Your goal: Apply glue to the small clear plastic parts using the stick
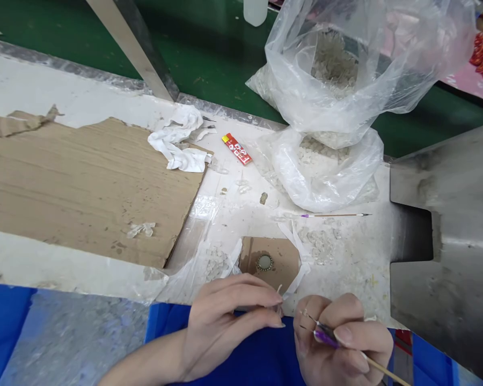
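Observation:
My left hand (235,313) is closed in a pinch at the table's front edge, with a small clear piece (279,308) between thumb and fingertips. Just right of it, my right hand (342,340) grips a thin brush (380,367) with a light wooden handle and a purple section. Fine tips stick out past the purple section toward my left hand; their exact shape is hard to make out. Beyond both hands, a small cardboard piece (284,262) lies taped to the table, carrying a round, ridged-edged cap (264,262).
Small clear pieces lie in piles left (216,262) and right (322,245) of the cardboard. A second thin brush (336,215), open plastic bags (326,182), a red packet (236,149), crumpled white tissue (181,142) and a large cardboard sheet (84,187) lie beyond. A metal housing (462,241) stands right.

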A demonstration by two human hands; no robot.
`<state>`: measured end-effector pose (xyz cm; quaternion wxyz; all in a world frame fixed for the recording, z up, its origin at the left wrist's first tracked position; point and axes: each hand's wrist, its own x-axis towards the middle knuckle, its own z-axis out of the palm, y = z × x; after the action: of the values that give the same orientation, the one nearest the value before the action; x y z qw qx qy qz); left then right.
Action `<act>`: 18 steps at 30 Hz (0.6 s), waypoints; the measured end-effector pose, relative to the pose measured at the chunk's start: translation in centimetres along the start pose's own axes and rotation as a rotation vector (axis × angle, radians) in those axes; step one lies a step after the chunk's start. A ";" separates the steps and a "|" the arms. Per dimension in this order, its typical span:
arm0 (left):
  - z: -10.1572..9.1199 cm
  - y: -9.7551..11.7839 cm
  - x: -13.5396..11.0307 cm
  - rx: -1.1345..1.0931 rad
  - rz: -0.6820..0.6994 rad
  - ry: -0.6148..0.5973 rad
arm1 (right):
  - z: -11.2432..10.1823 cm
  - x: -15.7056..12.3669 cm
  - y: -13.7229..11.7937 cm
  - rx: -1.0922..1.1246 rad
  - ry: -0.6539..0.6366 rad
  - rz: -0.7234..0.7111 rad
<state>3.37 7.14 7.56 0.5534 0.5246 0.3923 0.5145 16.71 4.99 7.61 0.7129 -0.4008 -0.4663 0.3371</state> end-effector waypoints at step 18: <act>-0.5 -0.2 -0.2 -0.143 -0.186 -0.114 | 1.4 -0.6 0.4 -0.004 0.083 0.012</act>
<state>2.93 7.07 7.23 0.6561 0.4734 0.3694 0.4570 15.12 5.03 7.35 0.7288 -0.4184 -0.4347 0.3237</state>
